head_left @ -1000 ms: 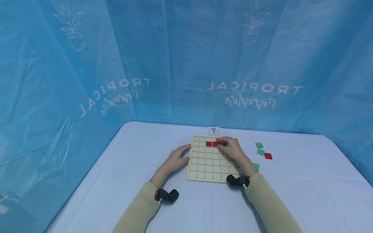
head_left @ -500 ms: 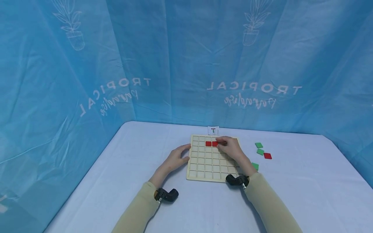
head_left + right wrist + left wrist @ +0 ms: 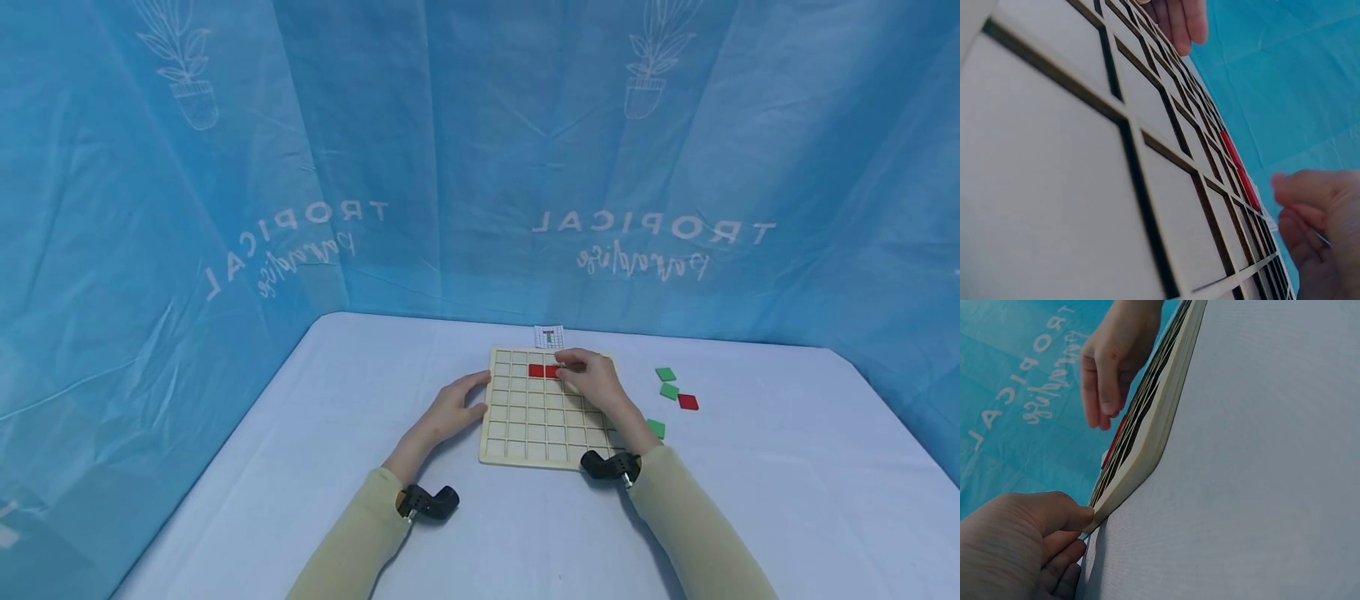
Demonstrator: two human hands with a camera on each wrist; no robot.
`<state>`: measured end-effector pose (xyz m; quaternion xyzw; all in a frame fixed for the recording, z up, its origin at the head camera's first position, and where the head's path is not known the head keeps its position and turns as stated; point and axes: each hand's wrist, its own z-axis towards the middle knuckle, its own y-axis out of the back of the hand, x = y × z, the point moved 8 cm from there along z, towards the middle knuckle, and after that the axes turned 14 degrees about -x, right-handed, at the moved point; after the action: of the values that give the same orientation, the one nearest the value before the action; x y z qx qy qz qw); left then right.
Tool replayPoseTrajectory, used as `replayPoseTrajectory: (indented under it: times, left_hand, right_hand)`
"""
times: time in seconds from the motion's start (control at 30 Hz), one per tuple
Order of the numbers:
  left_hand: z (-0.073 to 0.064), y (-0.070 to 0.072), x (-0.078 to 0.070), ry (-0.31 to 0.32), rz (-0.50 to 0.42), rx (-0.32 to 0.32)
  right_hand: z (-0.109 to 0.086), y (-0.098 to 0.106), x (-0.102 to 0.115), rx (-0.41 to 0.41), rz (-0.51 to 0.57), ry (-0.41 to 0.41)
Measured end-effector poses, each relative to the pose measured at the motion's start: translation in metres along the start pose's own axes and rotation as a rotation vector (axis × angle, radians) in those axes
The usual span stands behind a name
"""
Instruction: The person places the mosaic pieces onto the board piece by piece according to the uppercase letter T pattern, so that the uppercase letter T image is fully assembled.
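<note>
A pale wooden grid board [image 3: 517, 429] lies on the white table, with two red square tiles [image 3: 536, 371] side by side in an upper row of its cells. My left hand [image 3: 450, 412] rests at the board's left edge; its index finger and thumb touch the edge apart from each other, the thumb [image 3: 1075, 515] at the rim in the left wrist view. Over the upper right of the board hovers my right hand [image 3: 596, 379], thumb and fingers bent beside the right-hand red tile and partly covering it. Nothing shows between its thumb and fingers [image 3: 1310, 187] in the right wrist view.
Several loose green tiles [image 3: 667, 374] and one red tile [image 3: 687, 402] lie to the right of the board, one green tile close by the right forearm. A small printed grid card [image 3: 549, 337] sits behind the board. Blue curtains [image 3: 487, 167] surround the table's back and sides.
</note>
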<state>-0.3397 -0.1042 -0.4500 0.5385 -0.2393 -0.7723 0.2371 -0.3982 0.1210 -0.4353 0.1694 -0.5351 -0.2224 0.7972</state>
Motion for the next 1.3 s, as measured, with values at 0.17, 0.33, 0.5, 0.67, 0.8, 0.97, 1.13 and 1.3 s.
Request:
replayPoseTrajectory:
  times: [0.17, 0.33, 0.5, 0.67, 0.8, 0.97, 1.13, 1.3]
  left_hand:
    - [-0.001, 0.0, 0.0, 0.007, 0.004, 0.001]
    - [-0.001, 0.0, -0.001, 0.007, 0.0, 0.0]
    - [-0.001, 0.001, -0.001, 0.007, -0.006, -0.001]
    - [0.0, 0.001, 0.0, -0.002, 0.001, -0.008]
    - [0.0, 0.0, 0.001, 0.003, 0.001, -0.003]
    - [-0.001, 0.0, 0.0, 0.009, -0.004, 0.004]
    - [0.0, 0.001, 0.0, 0.01, -0.003, 0.007]
    - [0.001, 0.001, -0.001, -0.003, -0.01, 0.014]
  right_hand:
    - [0.003, 0.004, 0.003, -0.004, 0.095, -0.05]
    - [0.006, 0.009, 0.011, 0.002, 0.156, -0.072]
    - [0.007, 0.018, 0.019, 0.006, 0.181, -0.083]
    - [0.007, 0.032, 0.021, -0.012, 0.145, -0.107]
    - [0.005, 0.046, 0.019, -0.008, 0.122, -0.108]
    - [0.002, 0.068, 0.011, -0.026, 0.108, -0.105]
    - [-0.003, 0.091, 0.002, -0.057, 0.09, -0.103]
    - [-0.002, 0.114, -0.035, -0.13, 0.047, -0.102]
